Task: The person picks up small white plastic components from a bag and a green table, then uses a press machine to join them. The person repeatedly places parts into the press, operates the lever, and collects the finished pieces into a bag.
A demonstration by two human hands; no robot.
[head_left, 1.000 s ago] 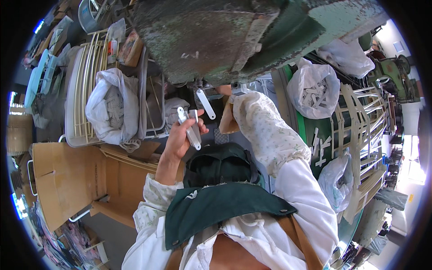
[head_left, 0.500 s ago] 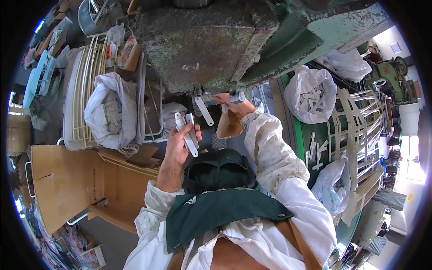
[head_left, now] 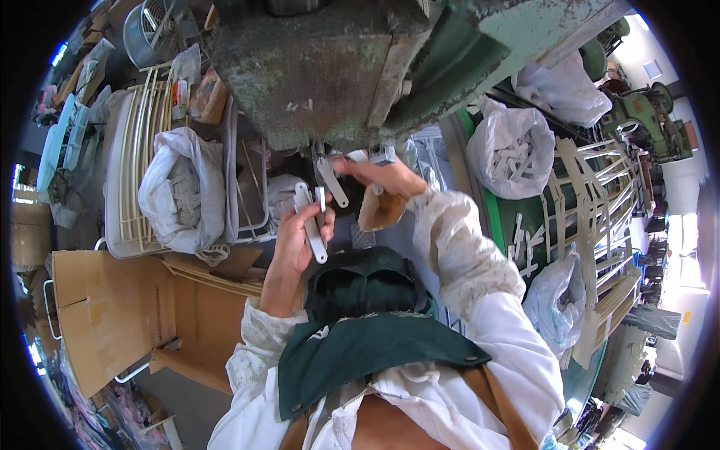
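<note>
My left hand point(head_left: 294, 238) is closed around several flat white strips point(head_left: 313, 234) with rounded ends and small holes. They stick out above and below its fingers. Another white strip point(head_left: 334, 187) slants down from the underside of a worn green machine point(head_left: 322, 82). My right hand point(head_left: 386, 178) reaches in under the machine from the right, its fingers drawn together against that strip's upper part; the thumb is mostly hidden. Below the right wrist is a brown, box-like piece point(head_left: 381, 212); what supports it does not show.
On the left, a white sack point(head_left: 180, 187) of strips sits by gold-coloured rods point(head_left: 139, 142), above an open cardboard box point(head_left: 112, 315). To the right, another sack point(head_left: 514, 150), loose strips point(head_left: 529, 244) and pale slatted frames point(head_left: 592, 187) lie on a green surface.
My right hand has moved left, bringing its fingertips up to the hanging strip. The left hand still holds its strips, turned slightly. The whole view has shifted a little, with the machine farther left.
</note>
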